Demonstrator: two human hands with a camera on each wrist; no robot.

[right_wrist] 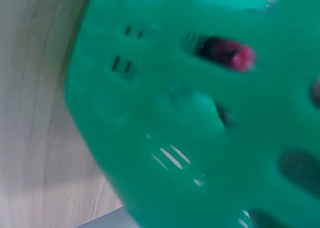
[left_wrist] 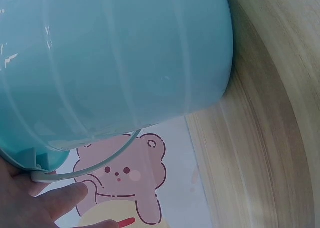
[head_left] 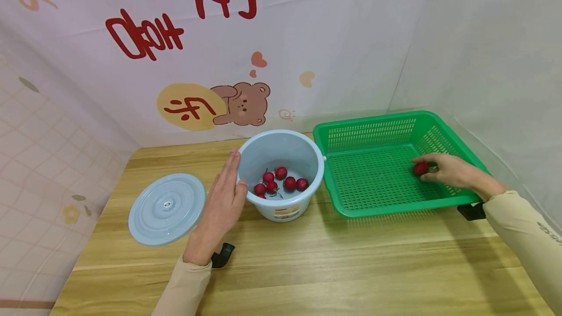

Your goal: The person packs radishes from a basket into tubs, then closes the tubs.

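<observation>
My left hand (head_left: 224,199) lies along the left side of a light blue bucket (head_left: 281,146), straight fingers at its rim. In the left wrist view the fingers (left_wrist: 55,200) are beside the rim and the thin handle (left_wrist: 100,165). Several red radishes (head_left: 281,173) with thin tails lie in the bottom of the bucket. Inside the green basket (head_left: 373,208), toward its right end, my right hand (head_left: 452,172) pinches one radish (head_left: 420,168) between thumb and fingers. The right wrist view mostly shows the basket's outer wall (right_wrist: 115,118), blurred, with red showing through an opening.
A round light blue lid (head_left: 167,208) lies on the wooden table (head_left: 329,267), left of the bucket. Basket and bucket stand side by side near the back edge. Behind them hangs a white printed cloth (head_left: 351,52) with a bear drawing (head_left: 246,104).
</observation>
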